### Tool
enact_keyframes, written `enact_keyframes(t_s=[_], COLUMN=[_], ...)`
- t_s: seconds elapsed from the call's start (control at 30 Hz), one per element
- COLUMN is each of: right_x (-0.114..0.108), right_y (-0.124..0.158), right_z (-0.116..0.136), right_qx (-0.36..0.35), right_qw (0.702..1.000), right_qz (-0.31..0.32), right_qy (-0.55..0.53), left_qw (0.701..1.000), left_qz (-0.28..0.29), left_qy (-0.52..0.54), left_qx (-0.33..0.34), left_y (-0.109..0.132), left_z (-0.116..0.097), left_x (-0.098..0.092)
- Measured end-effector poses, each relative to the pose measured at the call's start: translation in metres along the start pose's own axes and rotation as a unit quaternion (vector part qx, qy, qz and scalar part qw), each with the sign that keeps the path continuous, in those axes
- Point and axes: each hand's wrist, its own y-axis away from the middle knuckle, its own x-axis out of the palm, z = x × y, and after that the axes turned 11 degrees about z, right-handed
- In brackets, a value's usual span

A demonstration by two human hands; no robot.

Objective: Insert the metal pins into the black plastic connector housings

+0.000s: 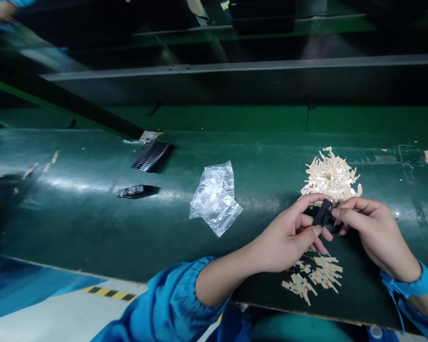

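In the head view my left hand [288,235] grips a small black plastic part [323,213] between thumb and fingers. Close against its right side is my right hand [374,228], with thumb and forefinger pinched at the part; what they hold, if anything, is too small to make out. Behind both hands rises a heap of cream-coloured flat plastic pieces [330,173]. A smaller spread of similar pieces [324,273] lies below my left hand, near the table's front edge.
Clear plastic bags [216,197] lie on the green table [264,171] left of my hands. Further left are a black ribbed part [150,156] and a small dark object [131,191]. A green post [92,111] slants down to the table. Another person's hand [2,10] shows at top left.
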Motion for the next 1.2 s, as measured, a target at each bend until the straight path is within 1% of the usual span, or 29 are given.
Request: enact_keyframes(t_s=[0.43, 0.93, 1.2], right_x=[-0.0014, 0.0001, 0.0005], right_y=[0.0010, 0.0011, 0.0006], right_z=[-0.0022, 0.0013, 0.0006], right_qx=[0.000, -0.002, -0.004], right_qw=[1.000, 1.000, 1.000], right_qz=[0.009, 0.013, 0.015], right_qy=[0.008, 0.018, 0.016], left_qw=[1.000, 1.000, 1.000], left_qz=[0.003, 0.002, 0.008], left_qy=[-0.011, -0.009, -0.014], left_qx=[0.007, -0.010, 0.001], left_y=[0.0014, 0.0021, 0.0028], left_z=[-0.0016, -0.0041, -0.0034], left_x=[0.0016, 0.0025, 0.0025])
